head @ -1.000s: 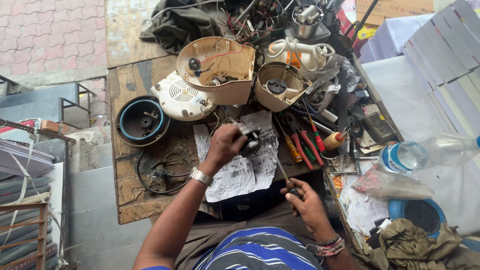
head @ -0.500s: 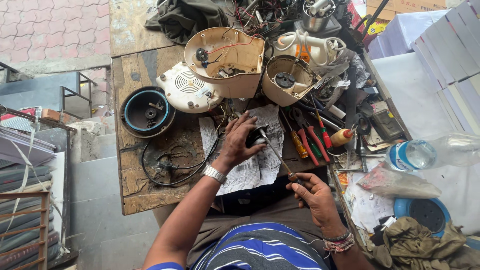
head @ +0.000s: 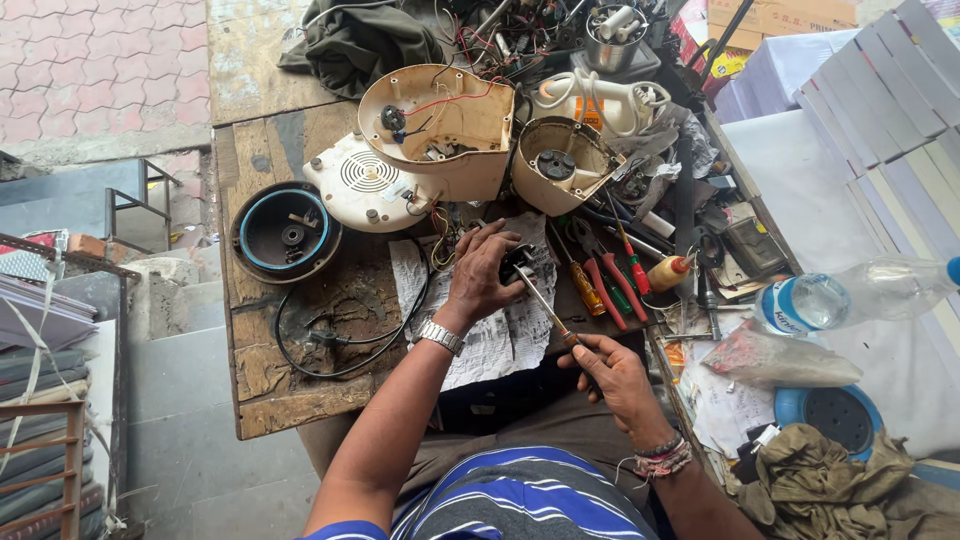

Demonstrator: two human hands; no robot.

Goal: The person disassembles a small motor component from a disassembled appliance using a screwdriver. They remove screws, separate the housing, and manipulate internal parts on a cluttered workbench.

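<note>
My left hand (head: 485,275) presses a small dark motor part (head: 517,262) down onto a sheet of newspaper (head: 500,335) on the wooden workbench (head: 270,385). My right hand (head: 610,372) grips the handle of a screwdriver (head: 545,312), whose shaft slants up and left with its tip at the dark part. A metal watch is on my left wrist and thread bands are on my right wrist. My left fingers hide most of the part.
Behind the hands lie two cream appliance housings (head: 445,130) (head: 560,165) with wires, a vented cream base plate (head: 360,185) and a round black-and-blue casing (head: 285,230). Pliers and screwdrivers (head: 610,275) lie at right, a black cord (head: 330,340) at left, a plastic bottle (head: 850,295) far right.
The view has shifted slightly. My right hand has raised the screwdriver so its tip now meets the part under my left hand, which stays on the newspaper.
</note>
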